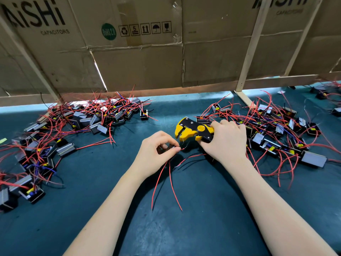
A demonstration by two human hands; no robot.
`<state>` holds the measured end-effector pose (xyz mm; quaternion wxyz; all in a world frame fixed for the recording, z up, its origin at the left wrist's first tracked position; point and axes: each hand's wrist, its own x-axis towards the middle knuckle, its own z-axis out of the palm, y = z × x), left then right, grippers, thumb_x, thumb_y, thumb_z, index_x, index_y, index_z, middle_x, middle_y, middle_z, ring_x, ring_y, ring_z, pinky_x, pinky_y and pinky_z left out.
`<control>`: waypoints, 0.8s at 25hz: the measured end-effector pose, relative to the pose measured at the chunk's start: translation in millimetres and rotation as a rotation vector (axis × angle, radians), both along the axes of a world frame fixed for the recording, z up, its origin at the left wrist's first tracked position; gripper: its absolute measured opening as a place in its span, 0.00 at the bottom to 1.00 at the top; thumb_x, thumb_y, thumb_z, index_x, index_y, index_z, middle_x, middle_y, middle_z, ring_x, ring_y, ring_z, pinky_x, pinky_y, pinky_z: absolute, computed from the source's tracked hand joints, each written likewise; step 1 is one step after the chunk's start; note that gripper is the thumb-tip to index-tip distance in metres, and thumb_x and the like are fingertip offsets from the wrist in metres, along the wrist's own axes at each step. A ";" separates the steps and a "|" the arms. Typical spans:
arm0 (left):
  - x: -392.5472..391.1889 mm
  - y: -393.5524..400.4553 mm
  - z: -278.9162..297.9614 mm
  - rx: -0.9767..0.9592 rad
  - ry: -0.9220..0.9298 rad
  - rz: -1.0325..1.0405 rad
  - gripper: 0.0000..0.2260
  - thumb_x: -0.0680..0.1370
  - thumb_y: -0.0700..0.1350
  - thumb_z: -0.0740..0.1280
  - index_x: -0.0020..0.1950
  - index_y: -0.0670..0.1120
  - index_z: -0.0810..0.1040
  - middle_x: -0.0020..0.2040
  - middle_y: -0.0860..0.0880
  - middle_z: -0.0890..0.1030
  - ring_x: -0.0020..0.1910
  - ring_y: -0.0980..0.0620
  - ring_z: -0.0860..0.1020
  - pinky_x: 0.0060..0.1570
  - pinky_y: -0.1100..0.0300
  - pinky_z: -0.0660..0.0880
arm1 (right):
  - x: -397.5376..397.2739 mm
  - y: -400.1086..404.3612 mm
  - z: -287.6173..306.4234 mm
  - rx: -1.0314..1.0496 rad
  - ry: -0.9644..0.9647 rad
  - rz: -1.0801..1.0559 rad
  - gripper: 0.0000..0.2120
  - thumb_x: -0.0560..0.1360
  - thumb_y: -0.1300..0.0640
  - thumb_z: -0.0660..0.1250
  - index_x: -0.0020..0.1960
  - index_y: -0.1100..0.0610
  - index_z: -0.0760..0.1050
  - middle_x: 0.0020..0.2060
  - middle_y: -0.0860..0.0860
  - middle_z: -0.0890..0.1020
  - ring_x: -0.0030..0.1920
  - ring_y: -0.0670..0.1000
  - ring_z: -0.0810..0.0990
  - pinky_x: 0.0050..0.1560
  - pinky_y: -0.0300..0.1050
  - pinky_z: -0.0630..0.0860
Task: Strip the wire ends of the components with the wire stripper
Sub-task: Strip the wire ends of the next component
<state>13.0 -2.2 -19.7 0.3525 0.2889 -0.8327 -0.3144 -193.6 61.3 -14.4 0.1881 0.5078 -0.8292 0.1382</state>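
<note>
Pinching a red wire (181, 149) between thumb and forefinger, the left hand (156, 150) holds a small black component (167, 148) just above the tabletop (203, 209), its other wires trailing toward the person. The right hand (226, 139) curls its grip round the handles of the yellow-and-black stripper (193, 130), whose jaws gape just beside the wire end. Piles of components (73, 126) lie left and right.

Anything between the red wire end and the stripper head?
Nothing visible. The wire end pinched by the left hand sits just below the stripper in the right hand; only bare mat around.
</note>
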 end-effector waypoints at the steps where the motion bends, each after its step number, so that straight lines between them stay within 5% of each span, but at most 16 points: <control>1: -0.4 0.4 -0.5 -0.015 -0.029 -0.001 0.02 0.73 0.42 0.75 0.42 0.47 0.84 0.42 0.52 0.80 0.39 0.54 0.74 0.44 0.66 0.70 | -0.1 -0.3 -0.5 0.000 -0.001 -0.003 0.25 0.67 0.32 0.66 0.51 0.52 0.78 0.45 0.52 0.80 0.50 0.56 0.77 0.51 0.51 0.65; 7: -1.9 0.5 -0.1 -0.015 -0.045 0.109 0.03 0.74 0.41 0.74 0.41 0.46 0.83 0.56 0.52 0.82 0.35 0.47 0.78 0.39 0.69 0.68 | 0.0 -0.6 -1.9 -0.033 -0.029 -0.004 0.25 0.67 0.32 0.67 0.49 0.53 0.79 0.43 0.52 0.80 0.49 0.57 0.78 0.49 0.51 0.65; 13: -0.2 -0.7 1.7 -0.056 -0.027 0.119 0.04 0.73 0.41 0.75 0.39 0.48 0.83 0.68 0.55 0.74 0.26 0.54 0.69 0.36 0.73 0.67 | 0.6 0.4 -1.6 -0.014 -0.022 -0.047 0.25 0.67 0.33 0.68 0.48 0.54 0.78 0.44 0.53 0.80 0.49 0.58 0.78 0.50 0.51 0.65; 17: -0.9 -0.3 0.6 -0.046 -0.046 0.110 0.05 0.73 0.42 0.75 0.39 0.50 0.83 0.67 0.56 0.74 0.26 0.52 0.70 0.37 0.73 0.67 | 1.0 1.3 0.4 0.012 0.030 0.015 0.23 0.68 0.34 0.67 0.47 0.54 0.77 0.44 0.53 0.80 0.49 0.57 0.77 0.50 0.51 0.64; 20: -2.3 -1.4 0.3 0.041 -0.019 0.143 0.06 0.74 0.42 0.74 0.39 0.50 0.83 0.56 0.55 0.82 0.26 0.54 0.68 0.37 0.65 0.70 | 2.1 1.9 1.4 0.011 0.051 0.067 0.22 0.66 0.35 0.69 0.45 0.54 0.77 0.43 0.53 0.80 0.47 0.57 0.77 0.49 0.51 0.63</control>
